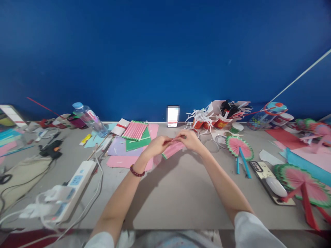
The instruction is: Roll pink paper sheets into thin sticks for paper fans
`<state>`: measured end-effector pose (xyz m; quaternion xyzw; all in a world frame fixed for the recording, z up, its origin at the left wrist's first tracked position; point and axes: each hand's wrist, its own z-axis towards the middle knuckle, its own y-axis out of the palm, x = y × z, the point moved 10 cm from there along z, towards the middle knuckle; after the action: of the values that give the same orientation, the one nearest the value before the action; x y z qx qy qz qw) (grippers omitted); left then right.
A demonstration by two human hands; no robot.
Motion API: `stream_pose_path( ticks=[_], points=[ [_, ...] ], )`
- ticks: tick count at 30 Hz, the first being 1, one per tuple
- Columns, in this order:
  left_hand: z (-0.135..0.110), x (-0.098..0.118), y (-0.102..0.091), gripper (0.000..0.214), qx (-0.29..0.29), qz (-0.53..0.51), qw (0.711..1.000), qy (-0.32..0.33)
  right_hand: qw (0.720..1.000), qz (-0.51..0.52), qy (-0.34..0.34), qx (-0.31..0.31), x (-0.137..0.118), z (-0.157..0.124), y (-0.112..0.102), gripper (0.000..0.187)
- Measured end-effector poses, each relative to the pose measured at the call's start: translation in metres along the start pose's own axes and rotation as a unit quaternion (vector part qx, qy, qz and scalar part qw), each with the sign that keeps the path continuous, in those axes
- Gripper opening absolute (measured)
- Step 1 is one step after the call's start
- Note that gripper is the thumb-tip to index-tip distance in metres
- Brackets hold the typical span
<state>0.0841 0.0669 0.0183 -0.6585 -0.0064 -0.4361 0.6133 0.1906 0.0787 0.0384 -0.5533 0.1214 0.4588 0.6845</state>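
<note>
My left hand (158,145) and my right hand (188,139) meet above the middle of the grey table (176,193). Both pinch the top edge of a pink pleated paper strip with a green edge (172,150), which hangs down between them. The fingers of both hands are closed on it. A dark red bead bracelet (136,171) is on my left wrist. Just behind and left of my left hand lie flat pink, green and lilac paper sheets (129,148) and a second pink pleated piece (134,130).
A power strip (72,187) with white cables lies front left, near a glue gun (50,148) and a water bottle (89,119). A phone (172,116) leans against the blue wall. On the right lie finished pink-green paper fans (239,147), cups with paper scraps (214,120) and a computer mouse (276,186).
</note>
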Motion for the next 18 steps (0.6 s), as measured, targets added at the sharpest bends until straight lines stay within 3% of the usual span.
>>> stream_pose_path(
  ticks=[12, 18],
  points=[
    [0.0, -0.002, -0.005, 0.028, 0.018, 0.041, 0.999, 0.002, 0.999, 0.018, 0.038, -0.018, 0.012, 0.001, 0.0, 0.011],
    [0.0, 0.006, -0.011, 0.031, 0.042, 0.086, 0.995, 0.004, 1.0, -0.021, 0.005, -0.01, 0.003, 0.002, 0.0, 0.014]
  ],
)
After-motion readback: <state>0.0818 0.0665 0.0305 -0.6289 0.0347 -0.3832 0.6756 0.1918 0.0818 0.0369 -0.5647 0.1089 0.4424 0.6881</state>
